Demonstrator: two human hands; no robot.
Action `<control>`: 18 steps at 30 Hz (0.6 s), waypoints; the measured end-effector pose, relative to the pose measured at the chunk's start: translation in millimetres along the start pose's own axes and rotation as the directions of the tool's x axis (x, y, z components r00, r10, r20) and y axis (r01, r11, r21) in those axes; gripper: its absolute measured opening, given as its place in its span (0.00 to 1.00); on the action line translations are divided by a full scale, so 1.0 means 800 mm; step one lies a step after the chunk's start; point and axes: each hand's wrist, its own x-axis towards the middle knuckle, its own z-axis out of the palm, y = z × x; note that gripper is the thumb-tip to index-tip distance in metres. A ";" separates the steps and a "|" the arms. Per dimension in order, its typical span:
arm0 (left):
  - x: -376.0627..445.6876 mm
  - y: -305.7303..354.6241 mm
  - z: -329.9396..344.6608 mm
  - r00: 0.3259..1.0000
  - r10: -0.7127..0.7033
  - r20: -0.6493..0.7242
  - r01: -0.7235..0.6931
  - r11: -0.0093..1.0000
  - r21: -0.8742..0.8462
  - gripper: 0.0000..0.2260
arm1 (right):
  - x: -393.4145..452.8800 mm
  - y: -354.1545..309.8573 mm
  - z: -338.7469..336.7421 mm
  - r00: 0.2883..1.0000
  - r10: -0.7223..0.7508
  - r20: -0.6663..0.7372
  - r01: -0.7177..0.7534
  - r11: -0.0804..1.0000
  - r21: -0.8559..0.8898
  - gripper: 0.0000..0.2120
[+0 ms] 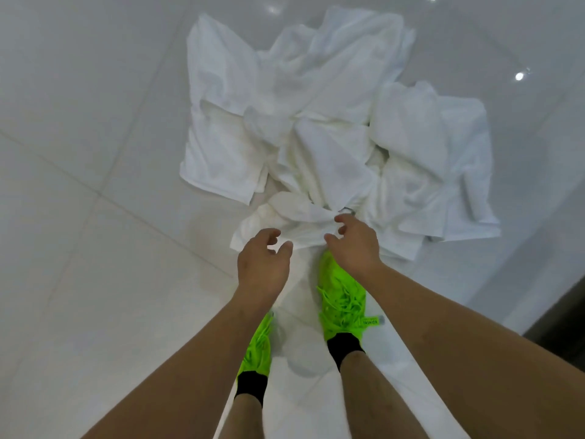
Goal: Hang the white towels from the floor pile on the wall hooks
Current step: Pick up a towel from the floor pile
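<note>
— White towels (332,128): the pile sprawls on the tiled floor (79,185); where one towel ends and the next begins is hard to tell; a small dark thing by the right fingertips is too small to name.

— Around them?

— Green shoes (343,299) just short of the pile's near edge.

— The grip?

— Left hand (262,264) released, fingers loosely curled, holding nothing; right hand (354,242) half-open, fingertips touching the nearest fold.

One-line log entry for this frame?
phase: reach | left hand: open, above nearest towel | right hand: open, fingertips at it | towel pile: on floor
</note>
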 end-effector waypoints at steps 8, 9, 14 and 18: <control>0.043 -0.002 0.017 1.000 0.000 0.014 -0.001 1.000 0.029 0.15 | 0.054 -0.009 0.037 0.972 -0.189 -0.136 0.174 0.978 -0.119 0.14; 0.046 -0.001 0.017 1.000 -0.006 0.016 0.006 1.000 0.026 0.14 | 0.056 -0.009 0.040 0.969 -0.186 -0.161 0.172 0.981 -0.094 0.11; 0.057 0.006 0.019 0.995 0.048 0.089 -0.055 0.995 0.083 0.18 | 0.046 -0.009 0.040 1.000 -0.002 -0.016 0.007 0.944 0.330 0.15; 0.060 0.013 0.031 0.985 0.074 0.158 -0.093 0.988 0.119 0.22 | 0.042 -0.009 0.022 0.968 0.117 0.221 -0.249 0.537 0.806 0.18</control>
